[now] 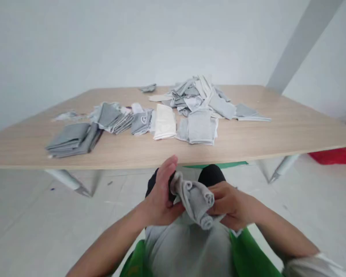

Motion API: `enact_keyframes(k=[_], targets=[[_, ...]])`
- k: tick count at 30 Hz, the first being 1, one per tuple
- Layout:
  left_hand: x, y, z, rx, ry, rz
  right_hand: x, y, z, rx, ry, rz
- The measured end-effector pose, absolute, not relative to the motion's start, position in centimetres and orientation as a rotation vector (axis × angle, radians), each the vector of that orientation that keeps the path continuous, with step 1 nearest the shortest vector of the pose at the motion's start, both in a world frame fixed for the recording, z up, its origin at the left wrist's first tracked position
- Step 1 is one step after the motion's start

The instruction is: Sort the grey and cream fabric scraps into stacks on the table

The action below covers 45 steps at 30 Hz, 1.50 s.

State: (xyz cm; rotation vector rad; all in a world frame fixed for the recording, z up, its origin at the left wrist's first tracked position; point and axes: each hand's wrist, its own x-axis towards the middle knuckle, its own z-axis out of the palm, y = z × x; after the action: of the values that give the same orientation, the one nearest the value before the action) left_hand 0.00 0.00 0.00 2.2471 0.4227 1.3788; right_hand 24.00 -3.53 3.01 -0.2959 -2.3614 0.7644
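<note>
In the head view, a grey fabric piece (195,200) with curled, rolled edges is held above my lap, short of the table's front edge. My left hand (163,196) cups its left end, fingers pointing up and thumb below against the fabric. A dark patch shows between that thumb and the fingers; I cannot tell what it is. My right hand (229,204) grips the right side of the fabric with bent fingers, and its fingertips are partly hidden behind the cloth.
On the wooden table (242,148) lie a loose heap of grey and white fabric pieces (193,94), a folded cream cloth (165,122), folded grey cloths (202,127) and a dark grey stack (72,138). A red item (334,154) sits on the floor at right.
</note>
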Motion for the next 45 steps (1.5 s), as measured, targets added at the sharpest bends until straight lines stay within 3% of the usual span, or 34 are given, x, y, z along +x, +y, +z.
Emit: enact_keyframes(k=[7, 16, 26, 36, 41, 45], targets=[[0.9, 2.1, 5.6, 2.376, 0.169, 0.547, 23.7, -2.3, 4.5, -0.128, -2.538, 0.771], [1.1, 1.8, 7.4, 2.465, 0.260, 0.427, 23.9, -2.3, 5.3, -0.284, -2.504, 0.827], [-0.1, 1.2, 7.3, 2.172, 0.506, 0.362, 23.8, -2.3, 4.7, -0.617, -2.312, 0.910], [-1.4, 2.1, 7.3, 2.135, 0.588, 0.871, 24.9, -4.0, 2.2, -1.278, -2.168, 0.804], [-1.5, 2.0, 7.5, 1.869, 0.879, 1.203, 25.9, -4.9, 1.4, -1.322, -2.168, 0.666], [-1.2, 1.9, 7.7, 1.668, 1.014, 1.380, 26.6, -4.8, -0.4, -1.170, -1.971, 0.750]])
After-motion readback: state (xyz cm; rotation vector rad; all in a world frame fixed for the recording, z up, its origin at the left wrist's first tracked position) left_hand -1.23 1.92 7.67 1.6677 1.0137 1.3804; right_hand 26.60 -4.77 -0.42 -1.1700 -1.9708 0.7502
